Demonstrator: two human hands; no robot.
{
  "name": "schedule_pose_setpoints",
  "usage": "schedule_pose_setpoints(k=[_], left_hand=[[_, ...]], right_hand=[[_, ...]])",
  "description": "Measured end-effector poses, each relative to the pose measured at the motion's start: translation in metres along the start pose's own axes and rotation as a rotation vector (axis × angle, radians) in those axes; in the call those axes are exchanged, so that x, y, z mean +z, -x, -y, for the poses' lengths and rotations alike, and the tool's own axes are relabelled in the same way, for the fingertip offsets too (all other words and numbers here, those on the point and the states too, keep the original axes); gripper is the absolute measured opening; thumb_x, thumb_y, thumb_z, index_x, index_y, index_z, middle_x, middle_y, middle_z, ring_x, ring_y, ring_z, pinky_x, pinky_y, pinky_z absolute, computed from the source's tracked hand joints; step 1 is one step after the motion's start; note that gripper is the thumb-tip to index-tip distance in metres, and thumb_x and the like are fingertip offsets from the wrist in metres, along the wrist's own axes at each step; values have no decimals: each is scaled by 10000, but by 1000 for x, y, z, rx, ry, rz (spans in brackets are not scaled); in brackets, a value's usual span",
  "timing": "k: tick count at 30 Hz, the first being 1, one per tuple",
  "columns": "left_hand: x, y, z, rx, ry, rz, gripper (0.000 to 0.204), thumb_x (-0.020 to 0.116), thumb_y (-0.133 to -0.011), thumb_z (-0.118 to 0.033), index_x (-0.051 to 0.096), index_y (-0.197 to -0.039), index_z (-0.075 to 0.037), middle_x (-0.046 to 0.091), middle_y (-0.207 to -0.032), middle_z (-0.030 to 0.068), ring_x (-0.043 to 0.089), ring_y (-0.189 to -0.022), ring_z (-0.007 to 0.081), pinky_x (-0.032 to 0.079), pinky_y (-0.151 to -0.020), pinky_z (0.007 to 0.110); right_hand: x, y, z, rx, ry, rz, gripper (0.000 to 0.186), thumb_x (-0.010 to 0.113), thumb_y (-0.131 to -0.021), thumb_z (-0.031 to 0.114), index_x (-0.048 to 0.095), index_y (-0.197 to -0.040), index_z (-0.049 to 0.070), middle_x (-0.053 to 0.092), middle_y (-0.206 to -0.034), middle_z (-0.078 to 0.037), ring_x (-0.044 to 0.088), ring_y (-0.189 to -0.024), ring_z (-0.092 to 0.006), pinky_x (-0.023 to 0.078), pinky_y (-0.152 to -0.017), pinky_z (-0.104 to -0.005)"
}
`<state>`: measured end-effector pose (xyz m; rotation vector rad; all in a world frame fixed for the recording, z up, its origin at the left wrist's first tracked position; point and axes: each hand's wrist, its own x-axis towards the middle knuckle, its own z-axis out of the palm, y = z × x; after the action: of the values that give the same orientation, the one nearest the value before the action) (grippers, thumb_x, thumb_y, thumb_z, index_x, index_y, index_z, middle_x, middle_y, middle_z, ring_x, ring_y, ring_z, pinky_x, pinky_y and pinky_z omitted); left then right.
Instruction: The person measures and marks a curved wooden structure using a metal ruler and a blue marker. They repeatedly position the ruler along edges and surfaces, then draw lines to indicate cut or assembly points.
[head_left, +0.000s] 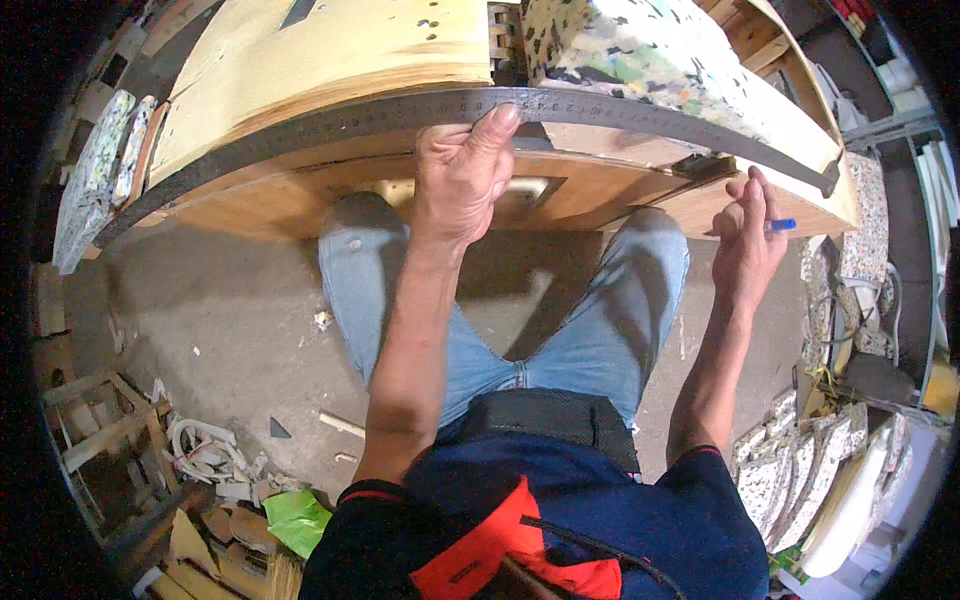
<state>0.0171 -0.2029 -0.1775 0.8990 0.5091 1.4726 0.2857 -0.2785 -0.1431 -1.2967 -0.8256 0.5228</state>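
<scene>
A long grey metal ruler (350, 118) stretches across the near edge of a wooden frame, its right end showing a dark end piece by the frame's corner. My left hand (462, 175) grips the ruler near its middle, thumb pressed on the top face and fingers curled underneath. My right hand (745, 235) is closed around a pen (781, 225) whose blue end sticks out to the right. That hand is beside the wooden front board (600, 200), below the ruler's right part. The pen's tip is hidden by my fingers.
Beyond the ruler lie a pale plywood panel (330, 60) and a speckled foam block (630, 50). Speckled foam slabs (97, 180) stand at the left. More foam pieces (800, 470) are stacked at lower right. Wood scraps (220, 550) and a green sheet (297, 520) lie at lower left.
</scene>
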Motion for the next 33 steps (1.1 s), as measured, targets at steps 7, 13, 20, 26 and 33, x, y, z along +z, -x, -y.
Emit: schedule_pose_setpoints(k=[7, 13, 20, 26, 33], left_hand=[[-1, -6, -3, 43, -85, 22, 297, 640, -985, -220, 654, -751, -36, 460, -509, -47, 323, -400, 28, 210, -362, 207], [4, -8, -8, 27, -125, -5, 318, 704, -942, -266, 722, -796, 17, 430, -489, -72, 315, -412, 21, 212, -383, 225], [20, 1, -10, -53, -83, -143, 233, 717, -925, -188, 712, -850, 33, 528, -538, -37, 311, -393, 17, 212, -358, 214], [41, 1, -12, -38, 33, -243, 150, 750, -883, -100, 682, -873, 33, 628, -666, 17, 326, -384, 17, 231, -338, 210], [30, -4, 3, -4, -30, -232, 167, 751, -885, -120, 673, -878, 28, 663, -728, 43, 348, -395, 19, 236, -337, 218]], right_hand=[[10, -26, -14, 99, -321, 40, 230, 692, -926, 135, 568, -1052, -12, 586, -840, -47, 411, -599, -74, 345, -557, -249], [11, -31, -18, 92, -353, 59, 162, 700, -918, 117, 571, -945, 22, 605, -850, -62, 407, -620, -76, 339, -555, -247], [14, -32, -20, 89, -339, 0, 169, 706, -922, 128, 570, -938, 31, 638, -879, -91, 382, -590, -78, 342, -556, -254], [13, -33, -21, 72, -355, 23, 181, 714, -915, 127, 551, -913, 49, 634, -884, -103, 381, -587, -89, 350, -570, -256], [8, -37, -27, 58, -391, 70, 150, 692, -924, 107, 572, -965, 27, 641, -904, -101, 557, -770, -109, 378, -601, -221]])
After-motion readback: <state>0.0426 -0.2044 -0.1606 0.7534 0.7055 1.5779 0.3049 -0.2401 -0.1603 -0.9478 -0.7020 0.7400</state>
